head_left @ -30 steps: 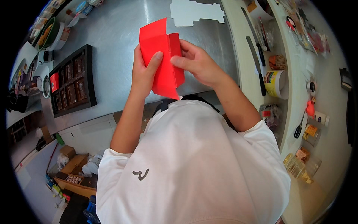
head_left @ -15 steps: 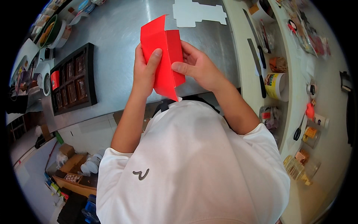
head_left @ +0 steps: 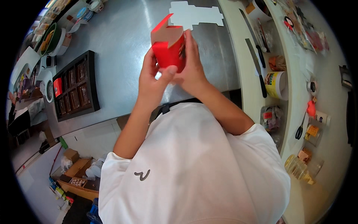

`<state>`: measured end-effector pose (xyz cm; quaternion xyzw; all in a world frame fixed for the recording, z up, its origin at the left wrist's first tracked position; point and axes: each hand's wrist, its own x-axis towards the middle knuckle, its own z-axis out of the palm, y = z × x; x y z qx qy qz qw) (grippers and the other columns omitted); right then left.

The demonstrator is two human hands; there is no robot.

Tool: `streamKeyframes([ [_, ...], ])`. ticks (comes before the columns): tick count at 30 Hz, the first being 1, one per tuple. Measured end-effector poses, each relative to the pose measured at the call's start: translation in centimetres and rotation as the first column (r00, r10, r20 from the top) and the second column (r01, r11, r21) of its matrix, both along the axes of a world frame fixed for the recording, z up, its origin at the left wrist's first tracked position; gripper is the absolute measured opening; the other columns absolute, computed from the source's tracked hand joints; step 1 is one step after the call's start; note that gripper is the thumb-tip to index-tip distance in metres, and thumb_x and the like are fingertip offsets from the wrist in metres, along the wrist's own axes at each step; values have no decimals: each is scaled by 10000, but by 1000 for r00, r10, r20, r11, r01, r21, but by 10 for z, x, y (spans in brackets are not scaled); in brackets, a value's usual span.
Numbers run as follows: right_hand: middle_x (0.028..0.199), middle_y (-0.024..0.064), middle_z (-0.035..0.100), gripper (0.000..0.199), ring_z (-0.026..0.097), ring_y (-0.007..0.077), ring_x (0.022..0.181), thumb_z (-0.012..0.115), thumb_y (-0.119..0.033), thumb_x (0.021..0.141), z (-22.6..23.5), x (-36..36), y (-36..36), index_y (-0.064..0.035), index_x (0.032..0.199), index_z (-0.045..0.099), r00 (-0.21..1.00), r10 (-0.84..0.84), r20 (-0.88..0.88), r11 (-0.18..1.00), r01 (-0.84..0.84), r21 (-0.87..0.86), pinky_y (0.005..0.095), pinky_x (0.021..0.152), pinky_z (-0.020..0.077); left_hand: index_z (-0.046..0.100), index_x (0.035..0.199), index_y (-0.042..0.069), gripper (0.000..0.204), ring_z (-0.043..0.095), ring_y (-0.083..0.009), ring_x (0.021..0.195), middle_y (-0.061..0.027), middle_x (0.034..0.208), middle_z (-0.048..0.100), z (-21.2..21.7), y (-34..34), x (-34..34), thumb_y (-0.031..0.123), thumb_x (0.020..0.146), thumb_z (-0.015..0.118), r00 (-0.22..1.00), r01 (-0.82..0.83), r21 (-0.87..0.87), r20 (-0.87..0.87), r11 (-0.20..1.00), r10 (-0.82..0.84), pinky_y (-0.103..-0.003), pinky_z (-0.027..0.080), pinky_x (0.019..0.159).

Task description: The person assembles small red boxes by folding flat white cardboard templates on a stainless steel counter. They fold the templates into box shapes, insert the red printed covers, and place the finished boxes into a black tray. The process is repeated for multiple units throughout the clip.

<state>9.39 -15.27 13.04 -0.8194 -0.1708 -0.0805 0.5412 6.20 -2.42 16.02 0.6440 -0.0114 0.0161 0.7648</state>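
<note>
Two bare hands around one red paperboard carton [head_left: 166,56], held up over the stainless-steel worktop [head_left: 123,44], out in front of the white T-shirt [head_left: 201,149]. Sits directly between the palms; touched from both sides, nearer to neither. Long axis foreshortened, pointing roughly away from the chest, open mouth at the far end and facing up; exact tilt hard to tell. Pointed flap [head_left: 162,24] raised at the mouth, pale interior in view.

Left hand [head_left: 153,74]: partly closed, gripping the carton's left side, fingers along the wall, thumb across the near lower end. Right hand [head_left: 193,71]: partly closed as well, gripping from the right, fingers reaching up the wall beside a dark printed patch; thumb too blurred to place.

Just beyond the mouth: white die-cut card blank [head_left: 203,15], flat on the steel. Well apart to the left: black compartment tray [head_left: 93,78] with glossy dark-brown blocks [head_left: 83,92] and a small red box [head_left: 57,87] at the left edge. Off right: two long knives [head_left: 254,58] on a cream shelf [head_left: 246,80].
</note>
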Motion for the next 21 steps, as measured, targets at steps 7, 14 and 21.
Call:
streamKeyframes([
  [7,1383,140,387,728,400,254,1252,697,-160,778,41,17,-26,-43,1385,313,988,108,107,955,-133,264,375,1015,347,468,1173,6,490,601,-121,864,-79,1039,598,4,30,7,154,782,723,990,-89,26,-109,996,91,-258,521,701],
  [14,1074,87,652,178,617,123,881,606,-33,842,83,30,-11,-46,1007,673,858,493,-144,851,-441,286,241,763,505,490,1144,9,425,598,-124,905,-73,1024,607,14,39,-2,142,797,696,992,97,-26,-80,995,-98,-272,511,751],
  [21,1132,108,620,215,605,157,959,592,-36,845,76,23,-8,-51,1048,660,830,518,-210,850,-470,238,262,797,497,470,1186,17,443,600,-143,924,-86,1043,601,4,46,-5,139,812,673,990,78,-49,-112,996,-83,-286,501,799],
])
